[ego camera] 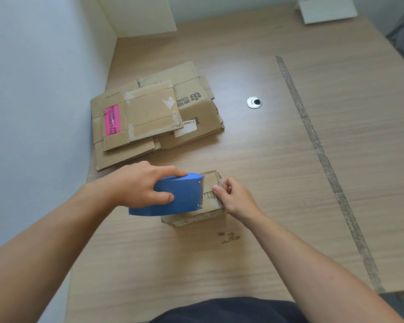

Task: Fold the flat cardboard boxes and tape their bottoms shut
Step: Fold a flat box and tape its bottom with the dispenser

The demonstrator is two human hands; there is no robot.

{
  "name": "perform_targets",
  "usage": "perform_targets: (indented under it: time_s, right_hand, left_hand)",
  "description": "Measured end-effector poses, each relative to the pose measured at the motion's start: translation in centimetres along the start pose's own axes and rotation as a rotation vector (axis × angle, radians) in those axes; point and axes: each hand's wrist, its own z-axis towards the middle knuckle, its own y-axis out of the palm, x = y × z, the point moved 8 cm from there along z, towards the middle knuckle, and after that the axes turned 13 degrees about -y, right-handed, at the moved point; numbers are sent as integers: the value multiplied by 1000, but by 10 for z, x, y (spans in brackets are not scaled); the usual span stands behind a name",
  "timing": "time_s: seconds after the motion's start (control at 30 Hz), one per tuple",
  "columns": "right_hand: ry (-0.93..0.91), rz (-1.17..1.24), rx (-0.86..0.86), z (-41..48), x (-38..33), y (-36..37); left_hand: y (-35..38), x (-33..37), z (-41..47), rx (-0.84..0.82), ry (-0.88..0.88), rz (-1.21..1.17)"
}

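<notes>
Head view, left hand [140, 185]: the blue tape dispenser [180, 194] is being gripped from above, fingers curled round it, so that its toothed blade is being held over the box.
Head view, right hand [233, 197]: the folded cardboard box [211, 206] is being pinched at its edge, thumb on top, probably to steady it.
Head view, flat boxes [154, 113]: being left stacked by the wall, well apart, awaiting folding.

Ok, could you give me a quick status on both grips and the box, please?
Left grip holds blue tape dispenser atop small box. Right grip pinches the box's right edge. Flat cardboard stack lies behind, clear of the work.
</notes>
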Motion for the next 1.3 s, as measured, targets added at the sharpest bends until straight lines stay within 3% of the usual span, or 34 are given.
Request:
perform_targets:
  time_s: [0.67,0.97,1.3]
  right_hand:
    - [16,62,-47,-2,0,16]
    - [24,70,-30,-1,-1,12]
    - [71,123,-28,-1,0,16]
  left_hand:
    - [13,-50,-20,-117,-70,-180]
    - [16,-115,-50,-222,-233,-343]
    - [44,-127,-44,-253,-311,-366]
